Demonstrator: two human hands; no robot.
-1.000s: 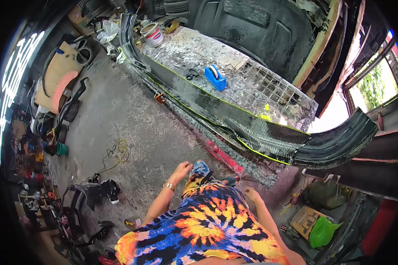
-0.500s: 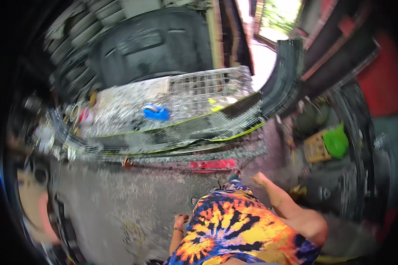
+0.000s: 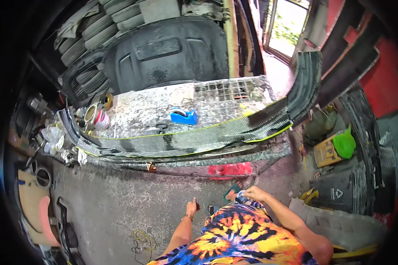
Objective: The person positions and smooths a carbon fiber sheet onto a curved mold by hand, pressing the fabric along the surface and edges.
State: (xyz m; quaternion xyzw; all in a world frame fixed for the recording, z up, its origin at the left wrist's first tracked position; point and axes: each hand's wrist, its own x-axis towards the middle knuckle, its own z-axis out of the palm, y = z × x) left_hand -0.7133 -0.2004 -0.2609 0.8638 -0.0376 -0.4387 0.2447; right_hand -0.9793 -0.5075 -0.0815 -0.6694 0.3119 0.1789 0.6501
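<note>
My left hand point(image 3: 191, 207) hangs over the floor beside my body, fingers curled; a small dark reddish patch shows at its edge, too little to name. At the front of my patterned shorts point(image 3: 248, 199), my right hand point(image 3: 254, 193) has its fingers bent together, and whatever they hold is hidden. Ahead of both hands, a long curved bumper-like part point(image 3: 199, 139) lies along the near side of a worktable point(image 3: 141, 104). Woven black carbon-look cloth with yellow-green edging covers much of it. On the table behind it are a blue tape dispenser point(image 3: 184, 117) and black-handled scissors point(image 3: 158, 128).
A pinkish-white tub point(image 3: 101, 120) stands at the table's left. Beyond leans a black car hood point(image 3: 163, 55) near stacked tyres point(image 3: 97, 31). To the right are a cardboard box point(image 3: 326, 152) and green bag point(image 3: 344, 145). A yellow cord point(image 3: 143, 243) lies on the floor.
The view has steadied, and the table now sits farther right and slightly lower. My left hand has moved forward from my side; my right hand has come in against the shorts.
</note>
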